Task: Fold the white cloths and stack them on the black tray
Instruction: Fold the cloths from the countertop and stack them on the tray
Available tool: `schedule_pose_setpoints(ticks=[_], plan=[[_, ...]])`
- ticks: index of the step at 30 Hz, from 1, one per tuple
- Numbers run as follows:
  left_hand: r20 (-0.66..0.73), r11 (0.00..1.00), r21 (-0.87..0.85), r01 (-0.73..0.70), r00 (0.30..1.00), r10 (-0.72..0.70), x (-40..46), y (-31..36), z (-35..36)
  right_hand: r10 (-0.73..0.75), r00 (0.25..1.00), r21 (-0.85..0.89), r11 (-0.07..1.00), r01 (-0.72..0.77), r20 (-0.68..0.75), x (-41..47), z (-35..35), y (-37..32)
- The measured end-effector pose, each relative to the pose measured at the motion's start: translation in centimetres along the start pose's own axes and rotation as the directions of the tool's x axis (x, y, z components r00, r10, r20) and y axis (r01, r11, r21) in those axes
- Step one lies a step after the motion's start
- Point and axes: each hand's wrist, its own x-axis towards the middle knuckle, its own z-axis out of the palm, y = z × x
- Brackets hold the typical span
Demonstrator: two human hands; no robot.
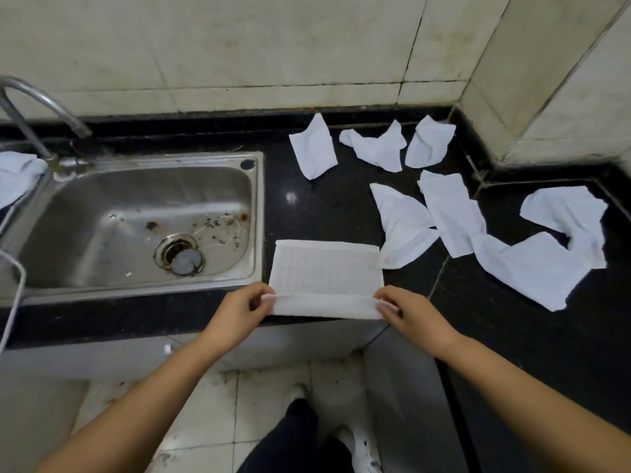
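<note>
A white waffle-textured cloth [324, 268] lies flat on the black countertop [307, 206] near its front edge, right of the sink. Its near edge is lifted and curled over. My left hand [239, 308] pinches the near left corner and my right hand [409, 312] pinches the near right corner. Several crumpled white cloths lie loose further right and back: one at the back [312, 146], a twisted one [375, 146], another beside it [426, 141], and larger ones [450, 213], [532, 268], [570, 213]. No black tray shows.
A steel sink [136, 220] with a drain and debris sits on the left, its curved tap [41, 104] above. A pale cloth [17, 175] hangs at the far left, with a white cable [13, 302] below. Tiled walls close the back and right corner.
</note>
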Motion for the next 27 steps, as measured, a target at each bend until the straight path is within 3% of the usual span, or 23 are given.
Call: schedule_pose_setpoints(ticks=[5,11,17,21,24,27], plan=[[-0.072,0.996,-0.011,0.09,0.993,-0.091,3.6,0.2,-0.1,0.093,0.99,-0.108,0.989,-0.105,-0.11,3.7,-0.6,-0.1],[-0.11,0.978,0.192,0.079,0.992,-0.058,11.7,0.3,0.1,0.202,0.941,-0.34,0.894,-0.29,-0.272,10.9,-1.3,0.6],[-0.118,0.92,0.386,0.071,0.993,-0.027,14.3,-1.1,0.9,0.293,0.94,-0.526,0.779,-0.341,-0.176,13.7,0.0,0.9],[-0.282,0.928,0.352,0.125,0.959,-0.022,11.7,-1.1,0.8,0.166,0.985,-0.469,0.866,-0.172,-0.055,17.3,0.8,-2.9],[-0.226,0.906,0.394,0.153,0.972,-0.065,8.7,-1.7,1.6,0.084,0.986,-0.386,0.922,-0.024,0.141,20.5,3.1,-6.8],[-0.205,0.86,0.491,0.142,0.978,-0.044,7.0,-2.5,2.7,0.087,0.971,-0.396,0.918,0.009,0.223,22.4,5.3,-8.9]])
